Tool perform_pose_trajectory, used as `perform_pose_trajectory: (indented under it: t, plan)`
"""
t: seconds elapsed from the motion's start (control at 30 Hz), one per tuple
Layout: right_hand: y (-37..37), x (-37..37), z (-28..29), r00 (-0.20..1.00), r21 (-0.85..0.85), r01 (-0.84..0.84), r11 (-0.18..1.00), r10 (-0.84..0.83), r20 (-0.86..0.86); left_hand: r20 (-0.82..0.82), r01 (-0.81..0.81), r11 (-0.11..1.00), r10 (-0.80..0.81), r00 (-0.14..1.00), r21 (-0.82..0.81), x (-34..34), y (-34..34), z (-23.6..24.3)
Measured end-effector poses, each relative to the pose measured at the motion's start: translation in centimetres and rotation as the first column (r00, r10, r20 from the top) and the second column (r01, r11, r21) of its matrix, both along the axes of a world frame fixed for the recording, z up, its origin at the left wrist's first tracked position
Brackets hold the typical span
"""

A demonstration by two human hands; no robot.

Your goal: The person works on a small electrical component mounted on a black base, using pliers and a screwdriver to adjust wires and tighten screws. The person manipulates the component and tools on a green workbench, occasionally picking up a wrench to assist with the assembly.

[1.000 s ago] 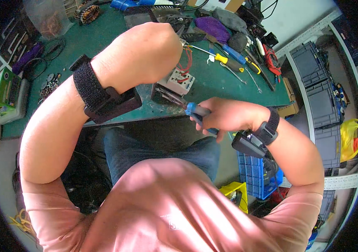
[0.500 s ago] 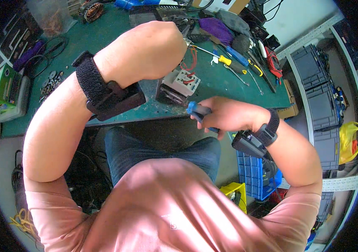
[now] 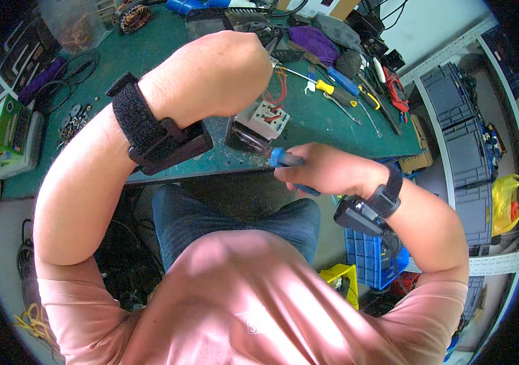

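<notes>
My left hand point(image 3: 229, 73) is bent over above the bench, its fingers hidden beneath it, closed around something I cannot make out beside a small metal piece with red wires. Just below it stands a white electrical component point(image 3: 270, 120) with a dark lower body and short red wires in its top. My right hand point(image 3: 311, 167) grips blue-handled pliers point(image 3: 285, 156); their jaws reach toward the component's lower front, where contact is unclear. Both wrists wear black strapped devices.
The green bench point(image 3: 119, 55) bears yellow-handled screwdrivers point(image 3: 325, 86), spanners, red test leads point(image 3: 396, 91), a purple cloth point(image 3: 313, 42), washers point(image 3: 74, 125) and a green box point(image 3: 4, 128). Shelving with grey crates point(image 3: 472, 152) stands at the right, a blue crate point(image 3: 369, 261) below.
My left hand and forearm have shifted slightly to the right. My right hand's fingers have drawn closer around the pliers' handles over the last half second.
</notes>
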State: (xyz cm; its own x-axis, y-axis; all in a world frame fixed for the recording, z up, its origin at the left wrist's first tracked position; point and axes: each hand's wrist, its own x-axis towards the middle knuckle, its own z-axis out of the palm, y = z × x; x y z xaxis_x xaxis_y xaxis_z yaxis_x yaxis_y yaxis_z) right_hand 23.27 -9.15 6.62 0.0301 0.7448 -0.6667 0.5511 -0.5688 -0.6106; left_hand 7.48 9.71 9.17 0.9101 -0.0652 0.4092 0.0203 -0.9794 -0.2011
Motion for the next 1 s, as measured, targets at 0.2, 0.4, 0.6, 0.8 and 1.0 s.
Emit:
perform_pose_trajectory:
  t: [0.2,0.4,0.6,0.8,1.0]
  plan:
    - [-1.3,-3.3,0.4,0.618,0.218,-0.329,0.919,0.035,0.785,-0.010,-0.013,1.000,0.012,1.000,-0.024,0.2,0.2,0.0]
    - [-1.3,-1.9,1.6,0.773,0.000,-0.322,0.947,0.262,0.578,-0.064,-0.027,0.998,0.023,0.998,-0.062,-0.3,0.1,0.6]
    - [-0.6,-0.2,1.6,0.923,0.075,-0.259,0.963,0.224,0.314,0.170,0.029,0.567,0.197,0.965,-0.823,-0.1,-2.0,-2.1]
    - [-1.3,1.4,0.1,0.994,-0.018,-0.111,0.994,0.112,0.007,0.285,0.284,-0.047,-0.002,0.959,-0.958,1.0,-1.8,-6.4]
    - [-2.2,2.1,0.3,0.988,0.009,-0.061,0.998,0.061,-0.143,0.330,0.347,-0.133,0.138,0.934,-0.928,3.7,-2.4,-6.8]
